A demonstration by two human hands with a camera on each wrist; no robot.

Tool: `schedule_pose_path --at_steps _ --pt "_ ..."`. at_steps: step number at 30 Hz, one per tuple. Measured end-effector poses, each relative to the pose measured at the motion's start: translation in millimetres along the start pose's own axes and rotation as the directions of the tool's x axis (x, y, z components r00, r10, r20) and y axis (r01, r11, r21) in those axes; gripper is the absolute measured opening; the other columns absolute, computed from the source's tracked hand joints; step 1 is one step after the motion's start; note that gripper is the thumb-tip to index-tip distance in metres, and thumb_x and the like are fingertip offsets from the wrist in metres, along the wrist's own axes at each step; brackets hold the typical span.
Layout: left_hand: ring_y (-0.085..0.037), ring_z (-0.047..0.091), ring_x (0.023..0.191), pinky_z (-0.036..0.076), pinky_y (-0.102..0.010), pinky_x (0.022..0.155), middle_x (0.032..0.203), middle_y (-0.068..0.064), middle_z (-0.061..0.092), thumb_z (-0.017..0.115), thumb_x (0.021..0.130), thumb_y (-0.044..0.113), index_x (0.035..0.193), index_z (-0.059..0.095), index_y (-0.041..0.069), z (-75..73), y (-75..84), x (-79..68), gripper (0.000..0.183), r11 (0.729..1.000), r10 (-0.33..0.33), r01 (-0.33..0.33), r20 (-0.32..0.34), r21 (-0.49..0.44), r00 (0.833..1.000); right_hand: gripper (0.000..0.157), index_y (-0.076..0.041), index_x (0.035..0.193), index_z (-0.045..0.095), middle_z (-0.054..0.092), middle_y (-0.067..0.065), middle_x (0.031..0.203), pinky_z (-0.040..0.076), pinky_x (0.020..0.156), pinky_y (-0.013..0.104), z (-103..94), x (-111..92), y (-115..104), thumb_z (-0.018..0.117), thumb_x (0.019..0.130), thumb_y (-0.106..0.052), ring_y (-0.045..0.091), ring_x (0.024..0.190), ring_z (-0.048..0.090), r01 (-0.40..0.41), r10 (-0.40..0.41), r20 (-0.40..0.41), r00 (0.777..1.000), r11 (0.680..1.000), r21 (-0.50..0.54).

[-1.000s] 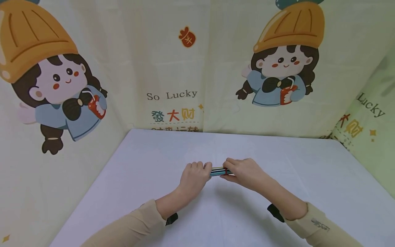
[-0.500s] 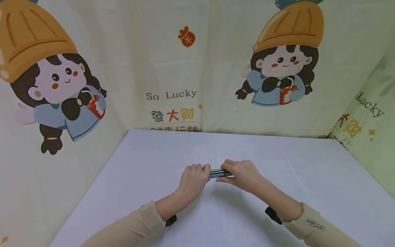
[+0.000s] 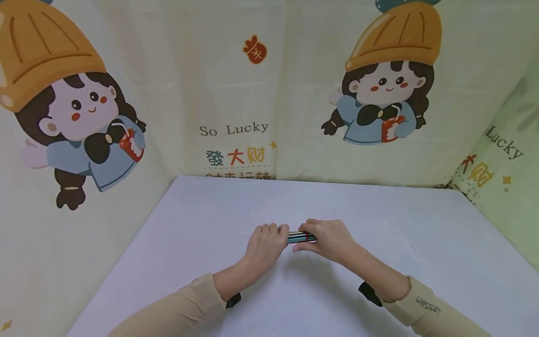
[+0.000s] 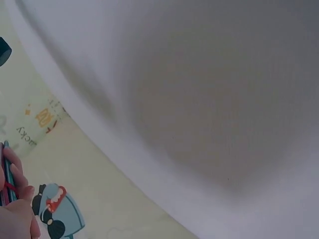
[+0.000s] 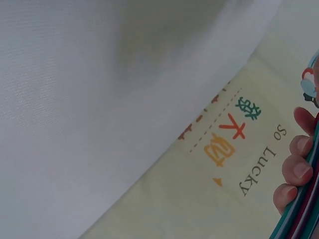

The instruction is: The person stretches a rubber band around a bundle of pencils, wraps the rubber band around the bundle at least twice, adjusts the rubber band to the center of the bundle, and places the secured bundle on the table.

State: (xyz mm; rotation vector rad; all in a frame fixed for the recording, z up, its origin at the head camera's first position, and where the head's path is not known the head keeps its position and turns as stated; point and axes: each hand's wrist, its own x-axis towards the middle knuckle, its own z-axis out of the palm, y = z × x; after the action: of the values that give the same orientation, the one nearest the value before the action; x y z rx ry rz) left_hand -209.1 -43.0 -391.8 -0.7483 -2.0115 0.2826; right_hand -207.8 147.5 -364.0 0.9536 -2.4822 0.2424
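Observation:
A bundle of slim coloured sticks (image 3: pixel 296 238), which look like pencils, is held above the white table between both hands. A red band (image 3: pixel 307 237) goes round it near its right end. My left hand (image 3: pixel 266 245) grips the left end, knuckles upward. My right hand (image 3: pixel 332 238) holds the right end by the band, fingers over the top, thumb stretched below. In the right wrist view, curled fingertips (image 5: pixel 299 169) lie against the teal and dark red sticks. Only part of the banded bundle (image 4: pixel 10 174) shows at the left wrist view's edge. Both ends are hidden by the hands.
The white-covered table (image 3: pixel 210 210) lies under the hands and carries their shadows. Behind it hangs a cream curtain (image 3: pixel 307 159) with cartoon figures and lettering, which also closes off the left and right sides. Dark devices sit under both wrists.
My right hand has shifted slightly left and down along the bundle, and its thumb now stands a little farther below it. My left hand has stayed nearly in place.

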Motion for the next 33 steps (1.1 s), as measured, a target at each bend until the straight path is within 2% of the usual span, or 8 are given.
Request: schedule_pose_path --at_steps 4,7,11,15,18,24,28,33 --pt "-0.009 0.04 0.04 0.028 -0.02 0.039 0.049 0.0 0.049 0.074 0.072 0.024 0.07 0.049 0.01 -0.5 0.0 3.3 0.028 1.0 0.002 -0.002 -0.017 -0.005 1.0 0.042 -0.021 0.075 0.058 0.044 -0.015 0.062 0.023 0.04 0.016 -5.0 1 0 0.063 0.066 -0.061 -0.002 0.045 0.032 -0.028 0.029 0.075 0.997 1.0 -0.012" --pt "-0.01 0.045 0.042 0.032 -0.02 0.041 0.052 -0.001 0.052 0.075 0.072 0.027 0.073 0.05 0.01 -1.3 -1.1 5.8 0.03 1.0 0.006 -0.006 0.01 -0.026 1.0 0.047 -0.02 0.087 0.059 0.049 -0.014 0.068 0.027 0.042 0.017 -11.2 1 2 0.063 0.067 -0.062 -0.002 0.048 0.037 -0.048 0.049 0.147 0.988 0.999 -0.011" --pt "-0.011 0.048 0.045 0.034 -0.019 0.042 0.056 -0.001 0.054 0.077 0.069 0.033 0.077 0.052 0.01 -0.6 -3.9 7.8 0.035 0.999 0.01 -0.009 0.033 -0.032 0.999 0.053 -0.018 0.109 0.055 0.057 -0.011 0.079 0.036 0.047 0.019 -24.4 1 9 0.067 0.071 -0.054 0.0 0.056 0.046 -0.107 0.092 0.223 0.97 0.993 0.058" --pt "-0.011 0.047 0.045 0.033 -0.02 0.042 0.057 0.0 0.054 0.079 0.066 0.037 0.079 0.053 0.011 3.1 -8.3 9.3 0.039 0.999 0.007 -0.006 0.038 -0.032 0.999 0.048 -0.017 0.115 0.052 0.059 -0.009 0.084 0.044 0.057 0.024 -38.0 -2 19 0.07 0.076 -0.039 0.004 0.066 0.053 -0.139 0.101 0.249 0.963 0.98 0.139" --pt "-0.011 0.047 0.046 0.033 -0.02 0.042 0.058 0.0 0.054 0.079 0.066 0.038 0.08 0.055 0.011 5.2 -11.8 12.1 0.039 0.998 0.006 -0.002 0.058 -0.058 0.998 0.039 -0.016 0.113 0.055 0.059 -0.008 0.09 0.047 0.062 0.026 -41.7 -5 26 0.069 0.08 -0.03 0.005 0.071 0.054 -0.1 0.063 0.217 0.974 0.981 0.166" --pt "-0.012 0.048 0.048 0.033 -0.02 0.043 0.061 0.0 0.052 0.076 0.07 0.036 0.082 0.054 0.009 10.3 -18.0 19.1 0.037 0.987 0.006 0.005 0.068 -0.16 0.998 0.028 -0.008 0.106 0.059 0.053 -0.006 0.091 0.047 0.067 0.022 -36.8 -11 35 0.069 0.08 -0.012 0.005 0.076 0.05 0.036 -0.051 0.075 0.996 0.981 0.19" --pt "-0.011 0.046 0.049 0.033 -0.02 0.043 0.064 0.0 0.05 0.073 0.073 0.027 0.085 0.053 0.007 15.3 -23.3 23.7 0.031 0.956 0.022 -0.002 0.066 -0.294 0.998 0.028 -0.006 0.104 0.058 0.053 -0.004 0.09 0.046 0.068 0.021 -31.7 -13 40 0.069 0.079 -0.009 0.006 0.078 0.049 0.07 -0.075 0.02 0.997 0.981 0.183" --pt "-0.011 0.047 0.057 0.039 -0.023 0.051 0.071 0.001 0.052 0.066 0.072 0.018 0.089 0.056 0.006 23.3 -31.0 27.6 0.023 0.855 0.023 0.007 0.051 -0.519 0.998 0.03 -0.007 0.104 0.056 0.052 -0.005 0.09 0.045 0.069 0.023 -24.2 -17 48 0.07 0.078 -0.006 0.006 0.078 0.047 0.056 -0.053 -0.018 0.998 0.982 0.179"
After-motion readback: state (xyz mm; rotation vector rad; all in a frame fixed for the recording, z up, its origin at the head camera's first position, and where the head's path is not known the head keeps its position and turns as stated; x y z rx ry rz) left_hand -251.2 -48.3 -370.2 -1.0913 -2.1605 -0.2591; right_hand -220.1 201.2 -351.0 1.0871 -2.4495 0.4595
